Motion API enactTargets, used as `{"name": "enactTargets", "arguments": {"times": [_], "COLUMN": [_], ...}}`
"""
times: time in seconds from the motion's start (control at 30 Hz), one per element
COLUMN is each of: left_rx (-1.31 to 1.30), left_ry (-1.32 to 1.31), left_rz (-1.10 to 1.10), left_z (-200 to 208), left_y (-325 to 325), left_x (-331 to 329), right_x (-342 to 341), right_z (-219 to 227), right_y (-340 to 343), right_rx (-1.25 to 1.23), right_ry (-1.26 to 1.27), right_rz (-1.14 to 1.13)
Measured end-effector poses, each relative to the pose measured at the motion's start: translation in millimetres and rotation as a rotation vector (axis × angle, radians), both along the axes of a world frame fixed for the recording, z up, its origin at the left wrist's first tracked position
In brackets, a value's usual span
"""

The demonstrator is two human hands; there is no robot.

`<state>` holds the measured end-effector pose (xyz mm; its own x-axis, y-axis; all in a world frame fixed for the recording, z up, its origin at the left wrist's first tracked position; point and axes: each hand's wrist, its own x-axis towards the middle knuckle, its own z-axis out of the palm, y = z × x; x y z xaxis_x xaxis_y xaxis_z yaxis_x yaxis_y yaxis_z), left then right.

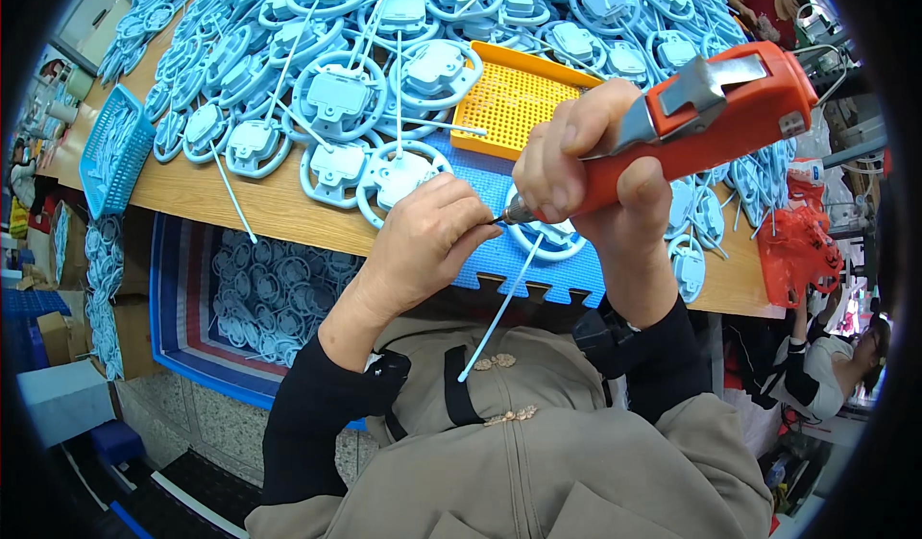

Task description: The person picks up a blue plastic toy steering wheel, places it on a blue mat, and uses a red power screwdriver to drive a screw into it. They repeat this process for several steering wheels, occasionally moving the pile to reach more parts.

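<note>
My right hand is closed around an orange-red power screwdriver with a metal lever on its top. Its bit points left, to the fingertips of my left hand. Those fingers are pinched together at the bit's tip; whatever they hold is too small or hidden to make out. Beneath the screwdriver's nose lies a light-blue round plastic part with a thin stick reaching toward me, partly covered by my right hand. It rests on a blue foam mat. Another such part sits just behind my left hand.
Light-blue parts with sticks pile high across the wooden table. A yellow perforated tray stands behind my hands. At the left is a blue basket; below the edge, a lined blue bin holds more parts. People sit at the right.
</note>
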<state>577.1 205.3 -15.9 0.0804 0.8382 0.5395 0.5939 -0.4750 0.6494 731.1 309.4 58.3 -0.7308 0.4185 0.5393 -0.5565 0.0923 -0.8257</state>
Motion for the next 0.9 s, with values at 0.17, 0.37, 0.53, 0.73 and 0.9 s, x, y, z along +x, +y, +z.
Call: {"name": "enactTargets", "arguments": {"times": [0.17, 0.37, 0.53, 0.73, 0.9], "left_rx": [0.003, -0.080, -0.135, -0.126, -0.158], "left_ry": [-0.004, 0.336, 0.405, 0.325, 0.306], "left_rz": [0.090, 0.610, 0.729, 0.667, 0.651], "left_z": [-10, -12, -23, -28, -31], "left_y": [-13, -27, -24, -21, -21], "left_x": [-7, -23, -29, -25, -27], "right_x": [-11, -47, -77, -89, -96], "right_z": [1, -13, -13, -19, -25], "right_y": [-6, 1, 4, 4, 1], "right_rx": [-0.019, -0.043, -0.101, -0.101, -0.094], "right_ry": [0.000, 0.022, 0.006, -0.022, -0.082], "right_rz": [-0.016, -0.101, -0.151, -0.111, -0.165]}}
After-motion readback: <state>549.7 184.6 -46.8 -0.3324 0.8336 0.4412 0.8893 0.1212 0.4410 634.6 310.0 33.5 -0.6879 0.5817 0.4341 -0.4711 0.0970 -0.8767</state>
